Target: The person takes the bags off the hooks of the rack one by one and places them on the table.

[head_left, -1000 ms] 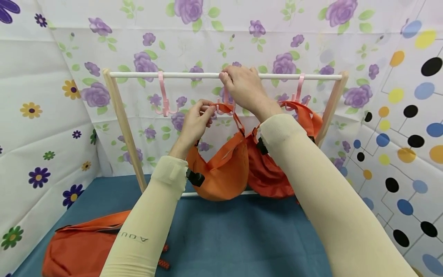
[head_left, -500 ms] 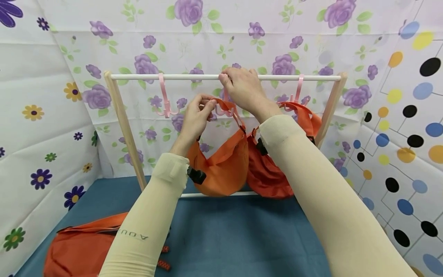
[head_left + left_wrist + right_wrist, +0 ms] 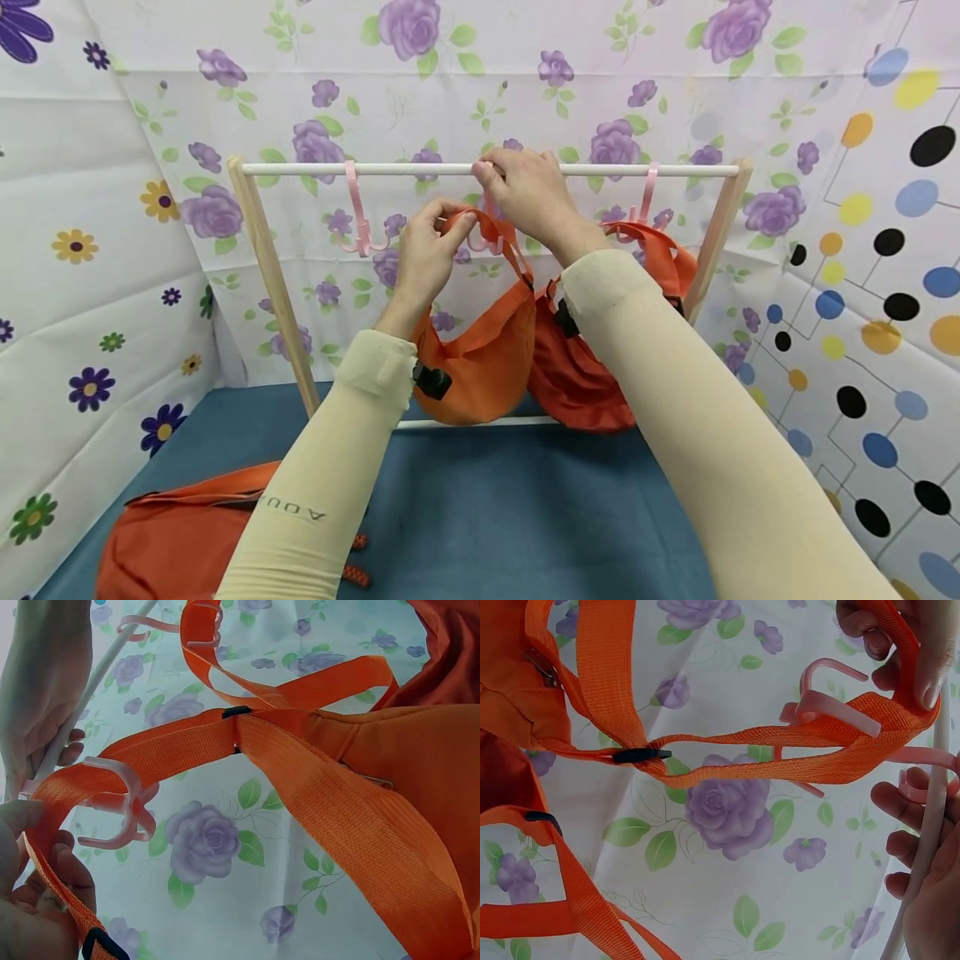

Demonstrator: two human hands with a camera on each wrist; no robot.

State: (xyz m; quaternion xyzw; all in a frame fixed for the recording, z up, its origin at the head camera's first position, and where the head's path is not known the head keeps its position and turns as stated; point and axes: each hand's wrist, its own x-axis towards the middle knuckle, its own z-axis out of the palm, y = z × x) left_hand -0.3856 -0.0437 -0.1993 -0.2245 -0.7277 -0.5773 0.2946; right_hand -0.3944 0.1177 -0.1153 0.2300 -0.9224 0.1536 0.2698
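My left hand (image 3: 427,250) pinches the orange webbing strap (image 3: 172,750) of a small orange shoulder bag (image 3: 480,375). In the wrist views the strap loops around the prongs of the middle pink hook (image 3: 840,712); whether its weight rests on them I cannot tell. The bag hangs below the white rail (image 3: 420,169) of a wooden-sided rack. On the rail, my right hand (image 3: 528,187) curls its fingers around the bar, at the top of that same hook. A darker red-orange bag (image 3: 570,375) hangs just right of it, partly hidden by my right forearm.
Another pink hook (image 3: 356,200) hangs at the rail's left with nothing on it. The right pink hook (image 3: 649,187) bears the red-orange bag's strap. A red-orange bag (image 3: 180,533) lies on the blue cloth (image 3: 510,508) at the lower left, partly behind my left sleeve.
My left hand has risen slightly with the strap, and the strap's loop stands higher at the middle hook. The orange bag has lifted a little. My right hand keeps its place on the rail.
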